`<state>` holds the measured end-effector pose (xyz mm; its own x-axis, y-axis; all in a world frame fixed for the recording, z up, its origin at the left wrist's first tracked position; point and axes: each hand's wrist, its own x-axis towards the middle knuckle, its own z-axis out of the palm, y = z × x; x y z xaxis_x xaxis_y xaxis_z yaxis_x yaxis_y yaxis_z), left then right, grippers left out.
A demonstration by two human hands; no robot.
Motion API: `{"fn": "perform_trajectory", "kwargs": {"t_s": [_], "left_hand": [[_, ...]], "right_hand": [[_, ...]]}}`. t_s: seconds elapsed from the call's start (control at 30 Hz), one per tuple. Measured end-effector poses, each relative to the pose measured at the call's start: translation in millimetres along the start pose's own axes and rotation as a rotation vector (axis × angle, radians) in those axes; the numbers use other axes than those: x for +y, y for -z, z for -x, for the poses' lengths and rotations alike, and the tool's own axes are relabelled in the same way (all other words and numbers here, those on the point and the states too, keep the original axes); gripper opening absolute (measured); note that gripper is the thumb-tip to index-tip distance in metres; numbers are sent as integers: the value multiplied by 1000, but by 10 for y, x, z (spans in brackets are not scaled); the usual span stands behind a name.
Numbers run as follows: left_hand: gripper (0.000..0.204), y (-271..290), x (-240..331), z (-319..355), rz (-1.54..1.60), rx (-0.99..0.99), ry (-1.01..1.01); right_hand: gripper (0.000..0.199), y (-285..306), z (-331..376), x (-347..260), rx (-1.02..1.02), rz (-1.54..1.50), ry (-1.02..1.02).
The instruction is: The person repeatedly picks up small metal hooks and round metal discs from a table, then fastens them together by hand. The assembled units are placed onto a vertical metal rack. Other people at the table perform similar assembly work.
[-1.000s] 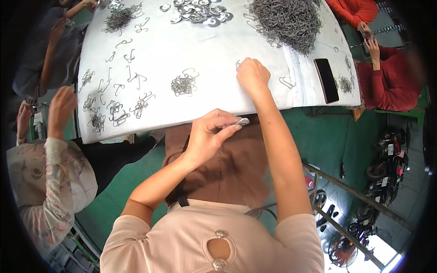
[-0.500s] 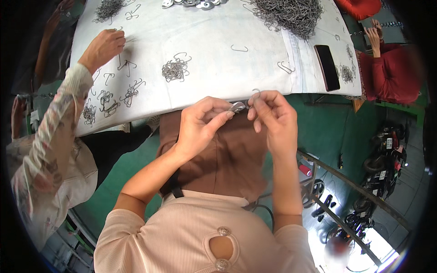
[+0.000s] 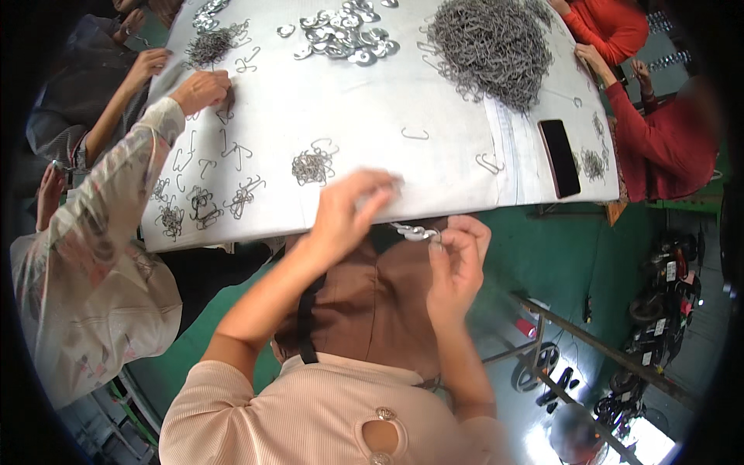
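My right hand (image 3: 459, 260) is just off the table's near edge, its thumb and fingers pinching one end of a short shiny metal chain (image 3: 415, 232). A thin wire hook shows by those fingertips, partly hidden. My left hand (image 3: 350, 208) is over the near edge, apart from the chain and smeared by motion. Its thumb stands off from the other fingers, and no held thing can be made out. Nearest to it on the cloth lies a small heap of wire hooks (image 3: 311, 167). A single wire hook (image 3: 415, 135) lies farther up.
Farther back are a pile of shiny metal discs (image 3: 345, 35) and a large heap of wire hooks (image 3: 496, 54). A black phone (image 3: 559, 159) lies at right. A co-worker's hand (image 3: 203, 91) handles hooks at left; others work along both sides of the white-covered table (image 3: 380, 93).
My left hand has let go of the metal piece and moved up toward the table. My right hand keeps the chain, slightly lower. The view has shifted, showing more of the table's far side.
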<state>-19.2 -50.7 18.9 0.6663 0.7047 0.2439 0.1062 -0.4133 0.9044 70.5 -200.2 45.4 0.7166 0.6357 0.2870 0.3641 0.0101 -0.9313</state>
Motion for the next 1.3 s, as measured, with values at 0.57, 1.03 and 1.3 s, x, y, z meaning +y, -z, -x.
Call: {"fn": "perform_trajectory", "kwargs": {"t_s": [0.57, 1.03, 1.3], "left_hand": [[28, -180, -1067, -2081, -523, 249, 173], [20, 58, 435, -130, 456, -293, 373], [26, 137, 652, 140, 350, -347, 342]], "right_hand": [[11, 69, -10, -10, -42, 42, 75], [10, 51, 27, -19, -64, 125, 19], [10, 46, 121, -38, -57, 121, 52]]}}
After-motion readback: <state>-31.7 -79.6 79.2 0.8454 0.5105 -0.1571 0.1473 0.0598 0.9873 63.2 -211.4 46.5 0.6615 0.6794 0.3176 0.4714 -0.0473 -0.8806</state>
